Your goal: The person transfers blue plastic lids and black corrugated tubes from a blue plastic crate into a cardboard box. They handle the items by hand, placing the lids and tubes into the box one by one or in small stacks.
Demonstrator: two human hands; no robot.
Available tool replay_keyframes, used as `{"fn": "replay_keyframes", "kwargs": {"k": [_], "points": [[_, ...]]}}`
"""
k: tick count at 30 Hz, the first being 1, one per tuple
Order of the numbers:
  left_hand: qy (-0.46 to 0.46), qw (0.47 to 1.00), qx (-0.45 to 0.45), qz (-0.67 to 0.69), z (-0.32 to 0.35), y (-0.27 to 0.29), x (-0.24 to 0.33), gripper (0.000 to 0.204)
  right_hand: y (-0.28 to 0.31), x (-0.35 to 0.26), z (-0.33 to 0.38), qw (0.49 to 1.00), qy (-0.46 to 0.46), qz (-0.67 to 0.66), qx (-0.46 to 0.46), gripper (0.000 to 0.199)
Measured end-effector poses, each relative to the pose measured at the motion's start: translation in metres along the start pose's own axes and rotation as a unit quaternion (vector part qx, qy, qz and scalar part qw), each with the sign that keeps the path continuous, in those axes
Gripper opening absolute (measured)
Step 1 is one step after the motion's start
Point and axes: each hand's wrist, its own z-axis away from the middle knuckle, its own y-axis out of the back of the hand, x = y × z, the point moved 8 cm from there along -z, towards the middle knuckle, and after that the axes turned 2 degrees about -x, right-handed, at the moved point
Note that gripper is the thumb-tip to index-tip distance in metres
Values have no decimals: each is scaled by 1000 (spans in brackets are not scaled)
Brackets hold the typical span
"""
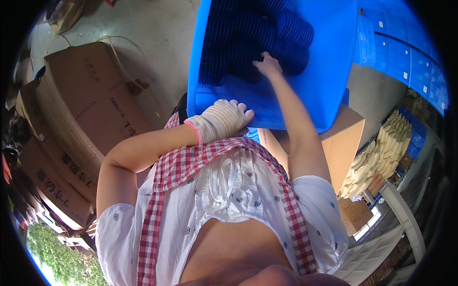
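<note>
A deep blue plastic bin (329,71) stands open in front of me. Dark, ribbed round pieces (250,31) lie nested in rows inside it, and their exact kind is hard to make out. My right hand (268,66) is bare and reaches into the bin beside the near rows. Its thumb and forefinger are apart, with nothing visible between them. My left hand (222,119) wears a striped fingerless glove and is closed over the bin's near rim, fingertips bare. Its thumb is hidden.
An open cardboard box (346,138) stands under the bin's near right side. Flattened cartons (90,86) are piled at the left on the concrete floor (162,28). Blue crates (405,57) line the far right, with pale stacked pieces (381,148) nearer.
</note>
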Motion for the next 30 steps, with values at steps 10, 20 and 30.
{"fn": "replay_keyframes", "kwargs": {"k": [10, 20, 30], "points": [[24, 995, -95, 10, -10, -8, 3, 54, -19, 0, 19, 997, -24, 19, -67, 58], [12, 995, -102, 7, -17, -15, 11, 50, -26, 36, -4, 997, 57, -23, -35, 58], [28, 994, -104, 14, -16, -17, 9, 57, -9, 10, 0, 997, -28, 73, 16, 36]]}}
